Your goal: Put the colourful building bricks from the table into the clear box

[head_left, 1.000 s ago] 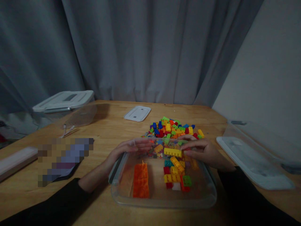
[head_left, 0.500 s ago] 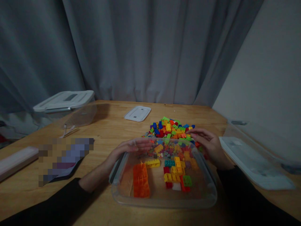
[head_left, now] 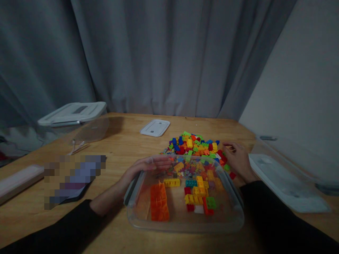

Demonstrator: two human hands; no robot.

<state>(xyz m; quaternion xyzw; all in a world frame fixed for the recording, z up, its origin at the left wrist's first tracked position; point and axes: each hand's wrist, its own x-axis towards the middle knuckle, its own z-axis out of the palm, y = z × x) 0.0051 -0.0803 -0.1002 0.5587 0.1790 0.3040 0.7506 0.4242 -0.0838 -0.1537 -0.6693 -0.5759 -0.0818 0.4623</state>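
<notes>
Hands: the left hand [head_left: 144, 167] is lying extended at the tub's far left corner, fingers flat along the far wall rather than clenched. The right hand [head_left: 239, 160] is curling at the right edge of the pile, thumb and fingers bent close; cannot tell whether they are pinching a brick.

The pile [head_left: 196, 144] is sitting on the table just beyond the tub, mixed colours, stacked loosely. Risk: bricks sliding off its right side, since they are resting on one another and the hand is working close against them. A red brick [head_left: 232, 175] is already lying apart, near the right wrist; a sleeve or forearm passing low could be sweeping it away.

The tub [head_left: 185, 227] is standing in front of the pile. Inside, the orange piece [head_left: 159, 203] is lying left, the yellow brick [head_left: 172, 182] just behind it, the cluster [head_left: 199, 199] to the right. Risk: these groups mixing if the left hand is dragging or tipping the tub. The far wall is coming close to the pile, so a shove could be scattering bricks.

Outward: a white lid [head_left: 155, 127] is lying behind; a clear bin [head_left: 288, 183] is resting near the right arm, where an elbow swinging wide could be knocking it.
</notes>
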